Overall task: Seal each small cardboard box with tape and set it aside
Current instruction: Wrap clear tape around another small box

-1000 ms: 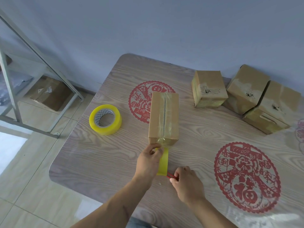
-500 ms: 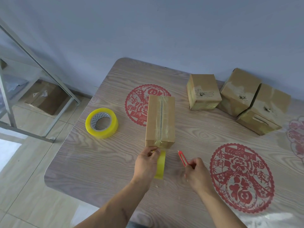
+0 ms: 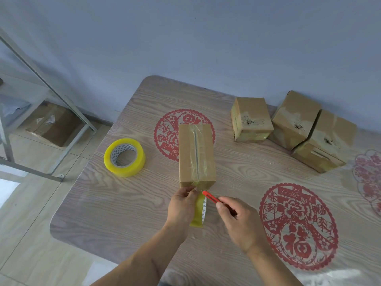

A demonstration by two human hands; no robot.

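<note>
A long cardboard box (image 3: 195, 153) lies in the middle of the table, with clear tape along its top seam and over its near end. My left hand (image 3: 182, 205) grips a yellow tape roll (image 3: 200, 211) held on edge just below the box's near end, fingers touching the box's bottom corner. My right hand (image 3: 240, 221) grips a red utility knife (image 3: 211, 198); its tip points up-left at the tape between roll and box.
A second yellow tape roll (image 3: 124, 157) lies flat to the left of the box. Three taped boxes (image 3: 251, 118) (image 3: 294, 120) (image 3: 323, 145) stand at the back right. The wooden table (image 3: 123, 213) has red paper-cut decals. A metal rack (image 3: 47, 79) stands left.
My right hand has brought the red knife up and left, from lying apart on the right to its tip at the tape by the box's near end. My left hand stays on the roll.
</note>
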